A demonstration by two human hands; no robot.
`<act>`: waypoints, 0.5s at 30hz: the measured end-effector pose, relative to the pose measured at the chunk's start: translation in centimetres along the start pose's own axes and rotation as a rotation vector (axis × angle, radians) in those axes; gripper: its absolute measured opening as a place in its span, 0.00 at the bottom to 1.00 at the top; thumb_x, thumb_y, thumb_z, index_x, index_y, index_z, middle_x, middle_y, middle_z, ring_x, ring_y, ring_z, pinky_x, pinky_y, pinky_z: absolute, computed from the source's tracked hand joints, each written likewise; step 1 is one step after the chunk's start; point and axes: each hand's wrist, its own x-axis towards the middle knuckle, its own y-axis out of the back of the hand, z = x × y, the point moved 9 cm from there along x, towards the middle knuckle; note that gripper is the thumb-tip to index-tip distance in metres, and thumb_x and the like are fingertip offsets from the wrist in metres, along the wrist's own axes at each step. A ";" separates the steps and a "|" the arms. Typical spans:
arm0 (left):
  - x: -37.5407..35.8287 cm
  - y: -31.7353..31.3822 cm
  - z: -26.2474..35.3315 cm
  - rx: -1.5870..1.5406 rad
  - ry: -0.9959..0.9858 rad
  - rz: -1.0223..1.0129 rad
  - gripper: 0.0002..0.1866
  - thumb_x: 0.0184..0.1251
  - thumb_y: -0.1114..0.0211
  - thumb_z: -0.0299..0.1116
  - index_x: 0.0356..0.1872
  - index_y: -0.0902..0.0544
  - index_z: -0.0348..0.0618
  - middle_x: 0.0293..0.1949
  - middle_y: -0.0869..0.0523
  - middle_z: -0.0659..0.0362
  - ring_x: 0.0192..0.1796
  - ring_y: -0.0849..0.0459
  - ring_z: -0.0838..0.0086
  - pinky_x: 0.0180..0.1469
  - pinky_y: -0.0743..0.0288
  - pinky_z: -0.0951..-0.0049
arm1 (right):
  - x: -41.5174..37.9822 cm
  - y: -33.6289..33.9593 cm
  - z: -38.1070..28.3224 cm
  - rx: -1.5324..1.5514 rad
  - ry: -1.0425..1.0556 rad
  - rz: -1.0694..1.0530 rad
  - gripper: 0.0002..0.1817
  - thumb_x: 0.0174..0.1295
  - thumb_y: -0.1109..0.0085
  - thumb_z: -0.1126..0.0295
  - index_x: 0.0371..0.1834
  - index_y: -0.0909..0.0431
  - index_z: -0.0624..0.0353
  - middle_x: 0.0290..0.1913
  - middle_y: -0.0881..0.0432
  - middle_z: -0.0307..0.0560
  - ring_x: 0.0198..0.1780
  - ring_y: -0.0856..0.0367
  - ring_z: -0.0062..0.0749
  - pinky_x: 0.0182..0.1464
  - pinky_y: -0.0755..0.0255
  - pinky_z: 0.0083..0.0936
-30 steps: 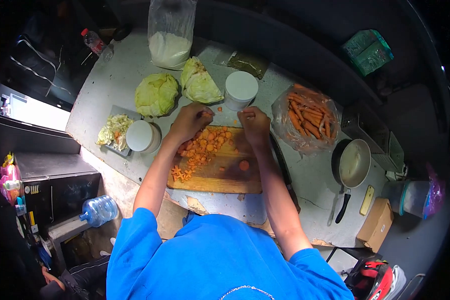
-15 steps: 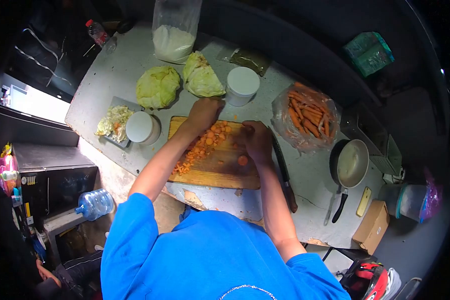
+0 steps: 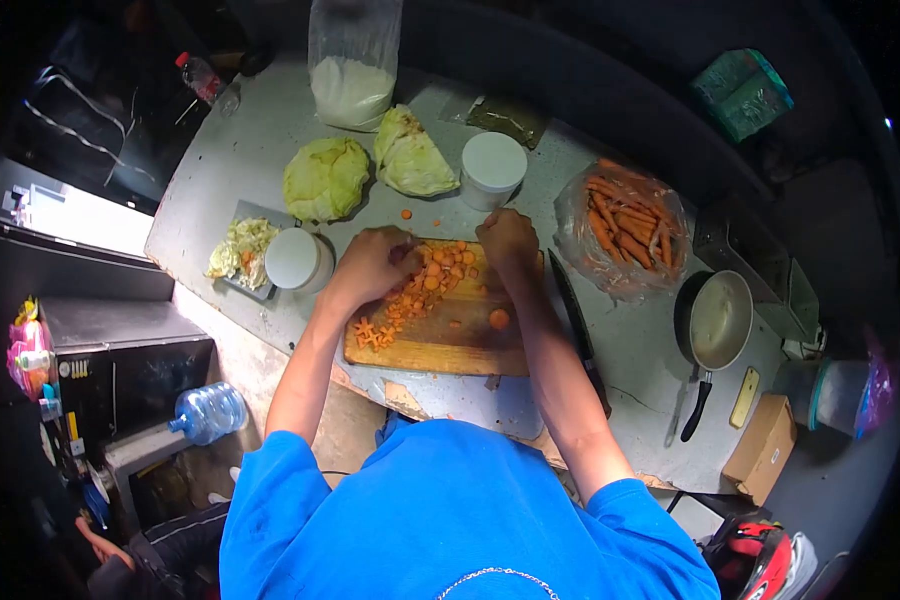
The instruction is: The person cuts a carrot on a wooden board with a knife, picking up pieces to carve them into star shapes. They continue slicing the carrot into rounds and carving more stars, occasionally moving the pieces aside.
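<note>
Chopped carrot pieces [image 3: 432, 282] lie across the wooden cutting board [image 3: 450, 355], with smaller bits toward its lower left. At the board's upper left edge is my left hand [image 3: 373, 264], its fingers bent beside the carrot pieces and the thumb apart from them. My right hand [image 3: 508, 242] is closed at the upper right edge, near a lidded white tub [image 3: 493, 170]; whatever its fingers hold is hidden. A single carrot slice [image 3: 499, 319] sits below it on the board. The knife [image 3: 573, 315] lies along the board's right side, partly covered by my forearm.
Behind the board are a cabbage [image 3: 326, 180], a cut cabbage piece [image 3: 415, 155] and a bag of white contents [image 3: 353, 90]. Another white tub [image 3: 297, 260] stands left. Bagged carrots [image 3: 627, 220] and a frying pan [image 3: 715, 320] are right. A person's hand [image 3: 105, 545] shows lower left.
My left hand has moved left and down from the board's top edge, exposing carrot slices there. My right hand has shifted up toward the white tub. The view has shifted slightly.
</note>
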 end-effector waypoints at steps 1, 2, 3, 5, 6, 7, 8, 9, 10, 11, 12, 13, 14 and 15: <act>0.7 -0.3 -0.7 -0.007 0.006 0.005 0.12 0.63 0.27 0.30 0.45 0.09 0.35 0.37 0.08 0.46 0.36 0.08 0.52 0.42 0.16 0.61 | 0.2 -0.3 0.7 -0.008 0.004 -0.005 0.12 0.64 0.34 0.67 0.47 0.11 0.59 0.47 0.09 0.57 0.51 0.10 0.55 0.57 0.17 0.46; 1.6 0.0 -0.8 -0.013 -0.059 0.097 0.11 0.64 0.28 0.29 0.45 0.09 0.36 0.37 0.08 0.47 0.38 0.08 0.52 0.43 0.16 0.59 | 0.4 -0.4 1.0 0.031 0.090 0.056 0.12 0.64 0.33 0.68 0.47 0.11 0.59 0.46 0.09 0.56 0.50 0.10 0.54 0.56 0.16 0.45; 2.4 0.3 -0.7 -0.018 -0.126 0.188 0.10 0.65 0.29 0.28 0.45 0.08 0.38 0.38 0.08 0.47 0.40 0.09 0.51 0.44 0.16 0.58 | 0.4 -0.4 1.3 0.070 0.174 0.119 0.11 0.63 0.33 0.69 0.47 0.10 0.58 0.44 0.08 0.56 0.49 0.09 0.53 0.56 0.16 0.44; 4.1 -1.0 -0.3 0.116 -0.219 0.170 0.08 0.65 0.30 0.27 0.43 0.09 0.38 0.38 0.08 0.47 0.41 0.09 0.50 0.45 0.17 0.57 | 0.3 -0.3 1.6 0.079 0.187 0.127 0.11 0.64 0.33 0.69 0.47 0.10 0.58 0.43 0.08 0.55 0.48 0.09 0.53 0.55 0.16 0.44; 4.9 -1.8 0.4 0.256 -0.311 0.149 0.08 0.65 0.30 0.26 0.42 0.09 0.39 0.37 0.08 0.47 0.43 0.10 0.49 0.46 0.17 0.55 | 0.3 -0.1 1.6 0.095 0.199 0.136 0.10 0.64 0.33 0.70 0.46 0.10 0.59 0.42 0.08 0.55 0.48 0.09 0.54 0.55 0.15 0.44; 5.8 -2.4 -0.4 0.253 -0.317 0.156 0.08 0.65 0.30 0.26 0.42 0.09 0.39 0.37 0.08 0.47 0.43 0.10 0.49 0.46 0.17 0.55 | 0.4 0.2 1.6 0.089 0.203 0.143 0.10 0.64 0.33 0.70 0.46 0.10 0.59 0.42 0.08 0.55 0.48 0.09 0.54 0.55 0.15 0.44; 6.5 -3.8 -0.6 0.259 -0.378 0.077 0.07 0.64 0.30 0.25 0.41 0.09 0.39 0.37 0.09 0.47 0.43 0.10 0.48 0.47 0.17 0.55 | 0.5 0.1 1.9 0.145 0.173 0.119 0.11 0.64 0.32 0.70 0.48 0.10 0.59 0.42 0.07 0.56 0.47 0.08 0.51 0.54 0.15 0.41; 7.0 -5.1 -0.9 0.266 -0.439 -0.008 0.06 0.63 0.30 0.25 0.39 0.09 0.38 0.36 0.09 0.47 0.43 0.11 0.48 0.47 0.18 0.54 | 0.5 0.2 2.4 0.204 0.138 0.096 0.12 0.64 0.32 0.70 0.49 0.10 0.60 0.43 0.07 0.56 0.47 0.07 0.48 0.54 0.15 0.38; 7.4 -4.9 -0.5 0.267 -0.447 -0.012 0.06 0.63 0.30 0.25 0.39 0.09 0.38 0.36 0.09 0.47 0.43 0.11 0.48 0.47 0.18 0.54 | 0.5 0.6 2.7 0.207 0.133 0.104 0.12 0.64 0.32 0.70 0.49 0.10 0.60 0.43 0.07 0.56 0.47 0.07 0.48 0.54 0.15 0.38; 7.8 -5.3 -0.5 0.247 -0.430 -0.095 0.05 0.62 0.30 0.24 0.37 0.10 0.37 0.36 0.09 0.47 0.43 0.11 0.48 0.47 0.18 0.54 | 0.7 1.1 3.3 0.338 0.124 0.099 0.12 0.64 0.31 0.70 0.49 0.10 0.61 0.43 0.07 0.56 0.47 0.07 0.45 0.53 0.15 0.36; 7.8 -5.6 -0.6 0.226 -0.409 -0.177 0.04 0.61 0.30 0.24 0.36 0.10 0.36 0.36 0.09 0.47 0.42 0.11 0.48 0.47 0.18 0.54 | 0.8 1.5 3.7 0.470 0.115 0.090 0.13 0.63 0.30 0.70 0.49 0.10 0.62 0.44 0.07 0.56 0.47 0.06 0.41 0.52 0.15 0.34; 7.5 -5.2 -0.3 0.229 -0.409 -0.180 0.04 0.61 0.30 0.24 0.36 0.10 0.36 0.36 0.09 0.47 0.42 0.11 0.48 0.47 0.18 0.54 | 1.0 1.6 4.1 0.474 0.113 0.091 0.13 0.63 0.30 0.70 0.49 0.10 0.62 0.44 0.07 0.56 0.47 0.06 0.41 0.52 0.15 0.34; 7.1 -4.4 0.0 0.228 -0.378 -0.143 0.05 0.61 0.30 0.23 0.37 0.10 0.36 0.36 0.09 0.46 0.41 0.10 0.49 0.47 0.17 0.56 | 1.3 1.8 4.6 0.527 0.108 0.098 0.13 0.63 0.29 0.70 0.48 0.10 0.63 0.44 0.07 0.56 0.46 0.06 0.38 0.52 0.15 0.32; 6.6 -3.7 0.3 0.225 -0.348 -0.106 0.06 0.60 0.30 0.23 0.38 0.09 0.36 0.36 0.09 0.46 0.40 0.10 0.51 0.46 0.17 0.57 | 1.4 1.8 5.2 0.579 0.101 0.106 0.13 0.62 0.28 0.70 0.48 0.10 0.64 0.44 0.06 0.56 0.46 0.06 0.36 0.51 0.16 0.30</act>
